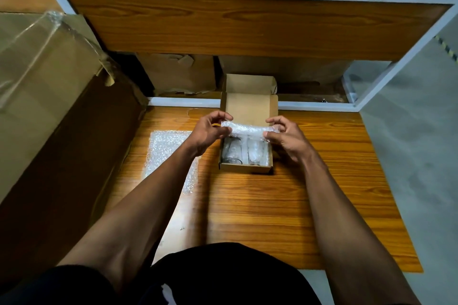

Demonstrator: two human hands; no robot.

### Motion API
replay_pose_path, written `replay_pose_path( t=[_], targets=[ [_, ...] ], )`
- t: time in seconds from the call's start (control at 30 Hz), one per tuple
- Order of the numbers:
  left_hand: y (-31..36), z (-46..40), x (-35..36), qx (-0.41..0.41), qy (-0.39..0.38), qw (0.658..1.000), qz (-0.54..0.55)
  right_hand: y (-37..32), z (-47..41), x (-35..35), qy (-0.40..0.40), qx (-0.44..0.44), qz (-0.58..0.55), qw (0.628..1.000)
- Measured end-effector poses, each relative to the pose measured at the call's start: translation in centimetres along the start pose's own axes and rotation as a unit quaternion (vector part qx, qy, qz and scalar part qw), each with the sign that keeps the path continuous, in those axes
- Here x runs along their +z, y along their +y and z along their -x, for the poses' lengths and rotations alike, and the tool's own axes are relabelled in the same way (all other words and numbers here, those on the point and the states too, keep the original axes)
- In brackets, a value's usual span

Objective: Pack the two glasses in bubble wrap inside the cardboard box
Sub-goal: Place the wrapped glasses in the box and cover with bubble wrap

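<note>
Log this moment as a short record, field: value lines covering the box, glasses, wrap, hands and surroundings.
box: small cardboard, lid open, on the wooden table
glasses: two, lying side by side in the box, left glass, right glass
held wrap: bubble wrap strip stretched over the far end of the glasses
left hand: pinching the strip's left end
right hand: pinching the strip's right end
spare wrap: flat sheet on the table, left of the box
big carton: at far left, partly covered in plastic
</note>
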State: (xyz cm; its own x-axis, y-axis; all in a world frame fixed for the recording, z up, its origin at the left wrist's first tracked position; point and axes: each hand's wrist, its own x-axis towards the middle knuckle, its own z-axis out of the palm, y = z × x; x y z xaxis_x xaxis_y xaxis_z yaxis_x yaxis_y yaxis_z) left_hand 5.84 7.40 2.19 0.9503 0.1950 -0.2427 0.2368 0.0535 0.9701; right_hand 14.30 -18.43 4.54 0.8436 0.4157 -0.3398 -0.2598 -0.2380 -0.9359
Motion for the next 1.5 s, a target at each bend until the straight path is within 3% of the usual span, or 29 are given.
replay_pose_path(
  t=[0.17,0.3,0.5,0.7,0.87,1.07,1.33,1.5],
  targets=[
    [-1.0,-0.5,0.6,0.034,0.072,0.986,-0.144,1.0,-1.1,0.8,0.078,-0.081,0.213,0.971],
    [-1.9,-1.0,1.3,0.079,0.099,0.961,-0.246,2.0,-1.9,1.6,0.134,-0.118,0.294,0.939],
    [-2.6,-1.7,2.0,0.148,0.129,0.883,-0.426,3.0,-2.4,2.8,0.16,-0.16,0.391,0.892],
    [-3.4,-1.6,1.8,0.155,0.124,0.849,-0.49,3.7,-3.2,3.2,0.148,-0.168,0.463,0.858],
    [-4.1,-1.7,1.6,0.17,0.12,0.789,-0.578,4.2,-3.5,2.6,0.149,-0.184,0.541,0.807],
    [-4.7,-1.7,1.8,0.191,0.116,0.735,-0.64,5.9,-3.0,2.9,0.15,-0.175,0.581,0.781],
    [-4.2,-1.8,2.6,0.186,0.078,0.711,-0.674,6.0,-2.3,4.5,0.142,-0.172,0.642,0.734],
    [-3.4,-1.2,3.4,0.163,0.032,0.695,-0.699,6.1,-1.6,5.0,0.133,-0.161,0.64,0.739]
  ],
)
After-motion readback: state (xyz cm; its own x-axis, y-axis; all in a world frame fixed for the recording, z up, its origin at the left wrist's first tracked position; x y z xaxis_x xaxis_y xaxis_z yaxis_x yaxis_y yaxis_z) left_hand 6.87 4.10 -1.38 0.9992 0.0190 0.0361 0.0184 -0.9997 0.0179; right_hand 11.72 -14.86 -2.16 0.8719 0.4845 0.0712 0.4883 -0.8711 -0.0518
